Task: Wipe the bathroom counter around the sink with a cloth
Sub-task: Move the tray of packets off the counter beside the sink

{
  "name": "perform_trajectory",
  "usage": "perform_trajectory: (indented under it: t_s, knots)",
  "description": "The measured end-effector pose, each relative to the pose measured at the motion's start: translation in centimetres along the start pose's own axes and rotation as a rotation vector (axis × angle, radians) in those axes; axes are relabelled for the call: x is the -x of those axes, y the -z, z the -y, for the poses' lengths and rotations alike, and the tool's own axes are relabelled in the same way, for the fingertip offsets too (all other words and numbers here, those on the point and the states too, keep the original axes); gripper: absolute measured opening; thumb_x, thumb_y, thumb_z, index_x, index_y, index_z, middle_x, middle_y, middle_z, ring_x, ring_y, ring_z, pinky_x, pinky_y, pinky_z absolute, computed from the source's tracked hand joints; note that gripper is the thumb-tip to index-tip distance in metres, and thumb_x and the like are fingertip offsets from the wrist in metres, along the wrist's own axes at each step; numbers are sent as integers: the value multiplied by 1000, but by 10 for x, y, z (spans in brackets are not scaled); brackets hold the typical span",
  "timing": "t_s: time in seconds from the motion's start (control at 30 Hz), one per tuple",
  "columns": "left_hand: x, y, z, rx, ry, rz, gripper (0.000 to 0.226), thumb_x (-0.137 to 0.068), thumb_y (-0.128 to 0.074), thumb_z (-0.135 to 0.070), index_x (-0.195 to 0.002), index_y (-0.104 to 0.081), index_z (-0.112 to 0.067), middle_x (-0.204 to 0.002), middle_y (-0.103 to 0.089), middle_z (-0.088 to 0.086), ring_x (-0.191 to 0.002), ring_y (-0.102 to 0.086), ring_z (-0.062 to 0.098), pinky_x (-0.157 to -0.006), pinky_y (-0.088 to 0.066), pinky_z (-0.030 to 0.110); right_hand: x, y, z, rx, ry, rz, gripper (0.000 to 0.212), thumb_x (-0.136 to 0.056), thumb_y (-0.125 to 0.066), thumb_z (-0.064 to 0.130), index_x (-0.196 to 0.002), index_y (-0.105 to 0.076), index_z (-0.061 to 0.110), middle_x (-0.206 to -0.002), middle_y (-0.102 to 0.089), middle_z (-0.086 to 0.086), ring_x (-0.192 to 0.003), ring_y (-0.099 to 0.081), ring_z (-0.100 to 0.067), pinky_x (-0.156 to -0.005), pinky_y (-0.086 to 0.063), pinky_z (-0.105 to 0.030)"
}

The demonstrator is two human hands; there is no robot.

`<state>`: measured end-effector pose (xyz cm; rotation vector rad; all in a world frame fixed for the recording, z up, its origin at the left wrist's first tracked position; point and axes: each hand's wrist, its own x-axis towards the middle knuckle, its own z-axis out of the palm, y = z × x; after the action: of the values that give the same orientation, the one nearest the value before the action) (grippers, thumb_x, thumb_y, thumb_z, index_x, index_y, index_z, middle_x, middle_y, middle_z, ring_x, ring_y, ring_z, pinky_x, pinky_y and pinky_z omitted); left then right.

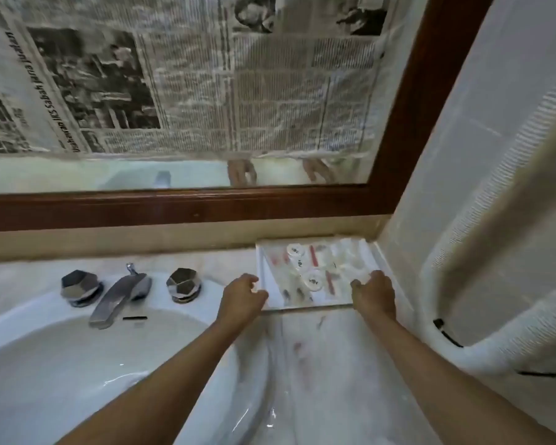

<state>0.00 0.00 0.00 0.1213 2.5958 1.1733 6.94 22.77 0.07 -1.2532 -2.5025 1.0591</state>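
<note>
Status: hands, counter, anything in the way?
Left hand grips tray at its left edge, right hand at its right. Counter shows reddish marks; no cloth in view. Tray sits in back right corner.

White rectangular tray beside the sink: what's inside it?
The white rectangular tray holds round white items and red strips, too blurred to identify. The left hand grips its left edge, the right hand its near-right corner, covering whatever lies under those fingers.

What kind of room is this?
Most likely a bathroom: a white sink with a chrome tap, a wood-framed mirror above, and a tray of small items that the left hand and right hand grip on the counter.
</note>
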Motion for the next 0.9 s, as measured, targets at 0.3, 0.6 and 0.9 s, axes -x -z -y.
perform_trajectory:
  t_s: [0.3, 0.6, 0.9]
  knots:
    - [-69, -33, 3, -110, 143, 61, 32, -82, -57, -16, -110, -55, 0, -111, -59, 15, -100, -56, 29, -75, -42, 30, -81, -23, -3, 150, -165, -144, 47, -88, -50, 23, -128, -48, -2, -132, -47, -21, -123, -42, -38, -98, -38, -47]
    - [-73, -27, -1, -180, 167, 85, 33, -86, -44, -3, -116, -56, -5, -116, -57, 12, -102, -55, 29, -80, -49, 33, -80, -28, -10, 141, -325, -126, 36, -89, -53, 13, -122, -56, -1, -140, -33, -29, -127, -32, -42, -103, -32, -45]
    - [-40, -7, 0, -1, 176, 65, 30, -82, -44, -2, -105, -62, -9, -101, -64, 10, -89, -60, 28, -79, -57, 40, -53, -3, 0, -57, -431, -179, 42, -89, -46, 13, -128, -52, 0, -142, -34, -25, -127, -33, -41, -105, -30, -44]
